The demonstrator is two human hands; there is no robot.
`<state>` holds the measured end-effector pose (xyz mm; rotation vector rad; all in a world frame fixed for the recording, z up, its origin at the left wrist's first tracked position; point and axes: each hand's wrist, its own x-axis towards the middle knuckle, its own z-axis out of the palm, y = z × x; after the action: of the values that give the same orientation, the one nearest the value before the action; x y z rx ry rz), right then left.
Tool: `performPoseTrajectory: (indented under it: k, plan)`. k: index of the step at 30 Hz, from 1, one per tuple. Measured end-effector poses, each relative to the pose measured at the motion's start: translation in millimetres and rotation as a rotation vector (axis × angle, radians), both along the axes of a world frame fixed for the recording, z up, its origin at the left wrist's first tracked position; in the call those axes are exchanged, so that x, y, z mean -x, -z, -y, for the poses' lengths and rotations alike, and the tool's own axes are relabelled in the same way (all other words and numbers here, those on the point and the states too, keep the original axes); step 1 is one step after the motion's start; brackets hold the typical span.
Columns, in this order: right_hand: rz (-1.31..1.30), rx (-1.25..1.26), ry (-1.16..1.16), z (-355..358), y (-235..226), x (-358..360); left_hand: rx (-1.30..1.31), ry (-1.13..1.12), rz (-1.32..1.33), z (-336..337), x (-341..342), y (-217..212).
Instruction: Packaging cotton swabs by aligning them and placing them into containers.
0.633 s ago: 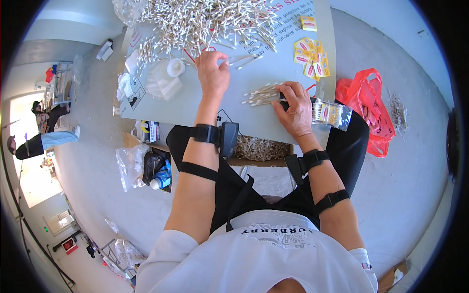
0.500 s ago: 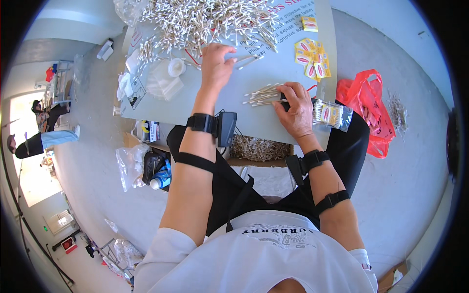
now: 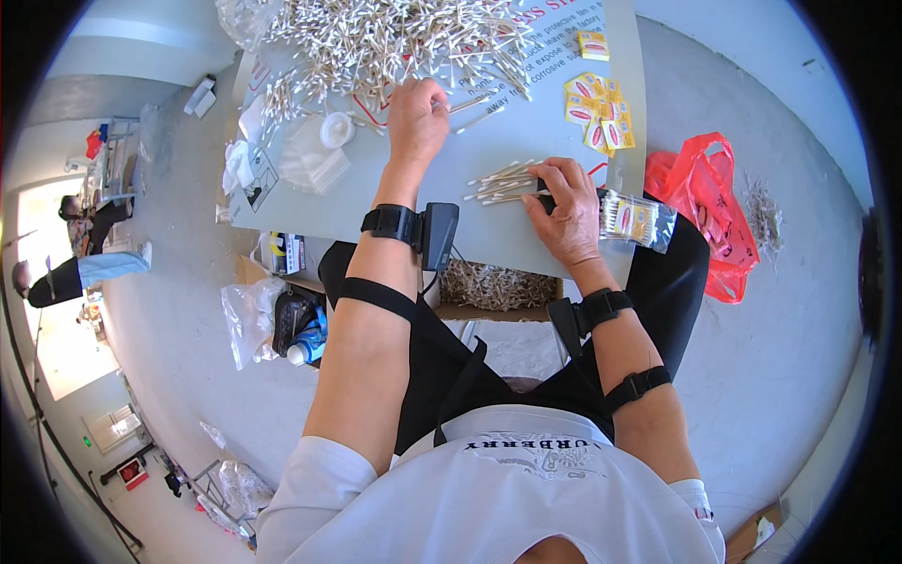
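A big heap of wooden-stick cotton swabs (image 3: 395, 38) covers the far part of the grey table (image 3: 395, 197). My left hand (image 3: 416, 117) reaches to the heap's near edge, fingers curled over a few swabs there. My right hand (image 3: 564, 209) rests on the table and pinches a small bundle of swabs (image 3: 498, 181) that fans out to the left. Just right of that hand lies a clear packet filled with swabs (image 3: 631, 218). Both forearms wear black straps.
Yellow and red labels (image 3: 597, 111) lie at the table's right side. A white round lid (image 3: 335, 130) and clear bags (image 3: 310, 164) sit at the left. A red plastic bag (image 3: 709, 211) lies on the floor to the right, bags (image 3: 272, 320) to the left. A person (image 3: 75, 268) is far left.
My left hand has stretched farther out to the edge of the swab heap. My right hand stays on the small bundle.
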<state>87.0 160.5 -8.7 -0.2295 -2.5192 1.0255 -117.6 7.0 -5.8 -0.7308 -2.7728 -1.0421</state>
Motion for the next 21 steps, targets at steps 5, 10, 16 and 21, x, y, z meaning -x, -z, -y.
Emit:
performPoseTrajectory:
  k: [5,10,16,21]
  plan:
    - [0.012,-0.006,0.008,0.2,-0.8,-0.3,0.043,0.084,-0.164,-2.0,-9.1,-0.9]
    - [0.001,-0.010,0.006,0.1,-0.8,-0.5,0.048,0.101,-0.207,-5.7,-20.7,3.2]
    - [-0.009,0.004,0.006,1.1,-1.4,-0.1,0.010,0.128,-0.198,-9.3,-33.2,6.1]
    - [-0.020,0.043,0.036,0.5,2.1,-1.4,0.027,0.230,-0.207,-23.3,-69.5,2.8]
